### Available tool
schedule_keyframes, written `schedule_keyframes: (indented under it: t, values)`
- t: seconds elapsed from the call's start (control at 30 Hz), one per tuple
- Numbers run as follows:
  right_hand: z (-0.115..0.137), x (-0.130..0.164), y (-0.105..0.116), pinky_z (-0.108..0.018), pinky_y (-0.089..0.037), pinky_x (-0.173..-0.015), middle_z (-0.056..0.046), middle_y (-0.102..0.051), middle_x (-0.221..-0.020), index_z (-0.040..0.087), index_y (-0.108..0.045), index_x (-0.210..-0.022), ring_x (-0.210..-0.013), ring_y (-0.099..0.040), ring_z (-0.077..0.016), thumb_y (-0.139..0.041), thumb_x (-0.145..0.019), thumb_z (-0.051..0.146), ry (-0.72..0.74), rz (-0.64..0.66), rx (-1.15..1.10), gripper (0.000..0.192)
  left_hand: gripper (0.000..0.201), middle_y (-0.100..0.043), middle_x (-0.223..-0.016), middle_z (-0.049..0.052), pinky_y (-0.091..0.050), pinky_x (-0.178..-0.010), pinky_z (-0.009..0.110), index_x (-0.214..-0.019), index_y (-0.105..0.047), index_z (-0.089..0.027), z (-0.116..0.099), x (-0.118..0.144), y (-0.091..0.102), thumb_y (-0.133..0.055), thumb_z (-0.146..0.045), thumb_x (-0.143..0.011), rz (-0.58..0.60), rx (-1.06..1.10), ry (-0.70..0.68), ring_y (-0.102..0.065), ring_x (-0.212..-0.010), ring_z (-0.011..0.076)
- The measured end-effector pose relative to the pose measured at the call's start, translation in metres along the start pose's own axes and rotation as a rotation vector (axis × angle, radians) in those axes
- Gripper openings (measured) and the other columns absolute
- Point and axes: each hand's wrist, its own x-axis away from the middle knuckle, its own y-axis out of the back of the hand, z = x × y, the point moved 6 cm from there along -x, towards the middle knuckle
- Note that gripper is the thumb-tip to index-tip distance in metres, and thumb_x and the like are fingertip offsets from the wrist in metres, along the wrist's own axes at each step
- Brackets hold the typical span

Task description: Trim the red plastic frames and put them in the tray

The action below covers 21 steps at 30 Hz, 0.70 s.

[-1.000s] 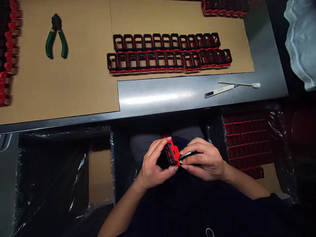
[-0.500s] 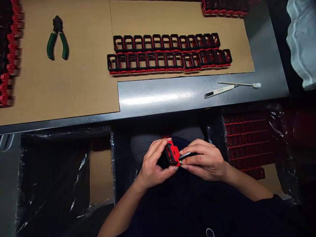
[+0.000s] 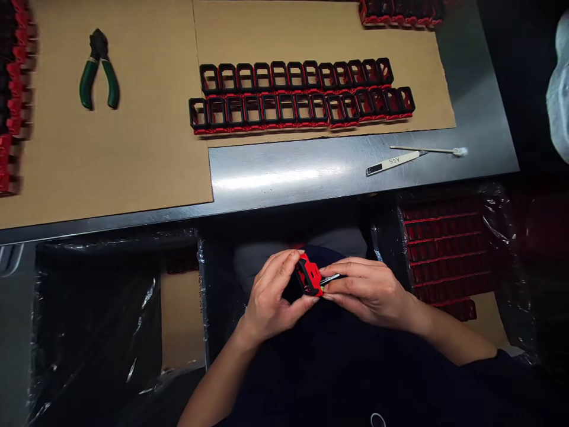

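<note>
Above my lap, my left hand (image 3: 273,296) grips a small red and black plastic frame (image 3: 313,274) between fingers and thumb. The frame is tilted, with its red side turned toward my right hand. My right hand (image 3: 362,289) is closed on a slim silvery tool (image 3: 329,279), whose tip is at the frame's right edge. Fingers hide most of this tool, so its kind is unclear. A tiny yellow-green spot shows by the right fingertips, at the frame's lower corner.
On the metal table (image 3: 284,178), cardboard (image 3: 146,148) bears two rows of similar frames (image 3: 271,107) and green-handled pliers (image 3: 99,71). A pale-handled tool (image 3: 393,163) lies beside a cotton swab (image 3: 429,149). Plastic-lined boxes (image 3: 200,308) flank my lap; the right one holds stacked frames (image 3: 447,255).
The frame has turned slightly in my left hand, and my right fingers have shifted a little left against it. The view has moved slightly. Both hands keep their holds.
</note>
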Motion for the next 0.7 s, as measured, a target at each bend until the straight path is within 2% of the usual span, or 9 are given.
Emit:
schedule_keyframes:
  t: [0.17,0.53,0.7]
  values:
    - [0.001,0.0009,-0.0009,-0.031,-0.063,-0.078,-0.012,-0.076,-0.103,0.012,-0.072,-0.1,-0.09,-0.072,-0.0201,-0.068,-0.094,0.012,0.008,0.003,0.01,0.007,0.082,-0.069,-0.122,0.018,-0.059,-0.092,0.046,-0.152,-0.039,-0.02,0.0007,-0.0004,0.0008,-0.078,-0.039,-0.083,0.021,-0.017,0.018,-0.067,-0.109,0.0292]
    - [0.002,0.0007,-0.0012,-0.031,-0.063,-0.08,-0.012,-0.076,-0.099,0.011,-0.07,-0.1,-0.088,-0.073,-0.0196,-0.068,-0.093,0.009,0.063,-0.019,-0.012,0.007,0.076,-0.071,-0.123,0.017,-0.061,-0.095,0.047,-0.145,-0.046,-0.02,0.0029,0.002,0.0004,-0.078,-0.046,-0.082,0.03,-0.023,0.08,-0.07,-0.111,0.0297]
    - [0.003,-0.0013,-0.0024,-0.031,-0.063,-0.08,-0.011,-0.076,-0.092,0.011,-0.068,-0.099,-0.084,-0.074,-0.0187,-0.067,-0.093,0.007,0.07,-0.051,-0.033,0.008,0.083,-0.068,-0.126,0.017,-0.061,-0.093,0.045,-0.153,-0.036,-0.022,0.0053,0.0065,-0.0018,-0.077,-0.042,-0.084,-0.015,0.026,0.083,-0.069,-0.112,0.027]
